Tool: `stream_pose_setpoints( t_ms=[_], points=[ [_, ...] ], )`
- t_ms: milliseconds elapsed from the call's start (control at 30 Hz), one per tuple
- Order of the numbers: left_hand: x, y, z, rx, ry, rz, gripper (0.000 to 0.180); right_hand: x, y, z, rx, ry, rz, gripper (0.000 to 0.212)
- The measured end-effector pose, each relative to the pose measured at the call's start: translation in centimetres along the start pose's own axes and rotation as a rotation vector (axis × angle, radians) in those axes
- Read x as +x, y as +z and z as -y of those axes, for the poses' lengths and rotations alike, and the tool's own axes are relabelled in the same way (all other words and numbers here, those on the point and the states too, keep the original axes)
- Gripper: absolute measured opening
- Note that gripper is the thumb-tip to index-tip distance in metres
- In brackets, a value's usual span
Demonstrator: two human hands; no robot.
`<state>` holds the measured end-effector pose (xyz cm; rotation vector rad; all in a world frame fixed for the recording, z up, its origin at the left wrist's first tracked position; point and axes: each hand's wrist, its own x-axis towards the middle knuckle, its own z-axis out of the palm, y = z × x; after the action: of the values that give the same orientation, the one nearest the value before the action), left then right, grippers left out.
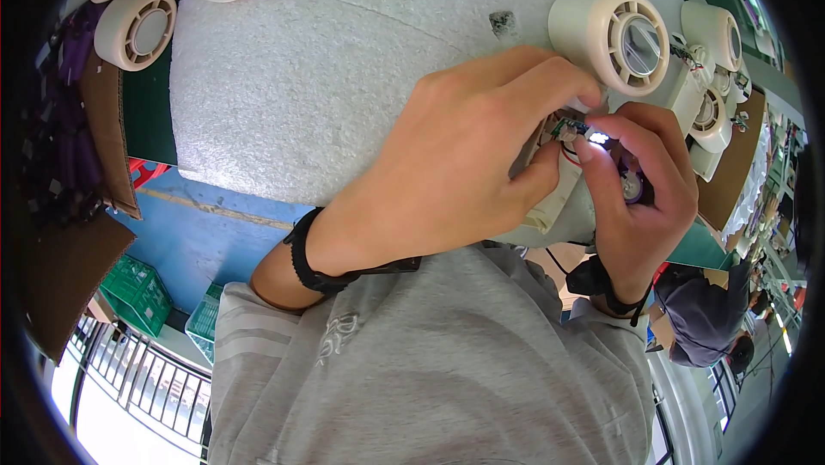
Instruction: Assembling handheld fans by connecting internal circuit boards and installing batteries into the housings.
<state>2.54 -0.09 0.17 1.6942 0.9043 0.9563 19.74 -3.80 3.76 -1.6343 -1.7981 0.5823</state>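
Pinching a lit circuit board (588, 131), right hand (650, 217); hold of left hand (473, 151) hidden, unclear.

A white, looping, script-like mark (337, 338) stands on the front of the grey shirt (447, 362) worn by the person at work. It sits toward the person's own left side, below the black wristband (302, 250) on the left arm, and runs at a slant across the cloth. Its strokes blur together at this size. No other words, numbers, labels or signs can be read.
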Motion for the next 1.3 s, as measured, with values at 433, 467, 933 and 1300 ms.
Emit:
stream_pose_setpoints(
  t_ms=[433,467,933,1300],
  points=[
    [0.3,0.7,-0.4,0.011,-0.122,-0.035,0.030,0.2,0.9,-0.1,-0.087,-0.111,-0.098,0.030],
    [0.3,0.7,-0.4,0.011,-0.124,-0.037,0.030,0.2,0.9,-0.1,-0.074,-0.108,-0.119,0.030],
    [0.3,0.5,-0.2,-0.005,-0.129,-0.032,0.031,0.3,0.9,-0.4,-0.137,-0.204,-0.141,0.029],
    [0.0,-0.3,0.5,0.021,0.062,0.041,0.040,0.9,0.0,0.1,-0.066,0.046,-0.051,0.023]
  ],
)
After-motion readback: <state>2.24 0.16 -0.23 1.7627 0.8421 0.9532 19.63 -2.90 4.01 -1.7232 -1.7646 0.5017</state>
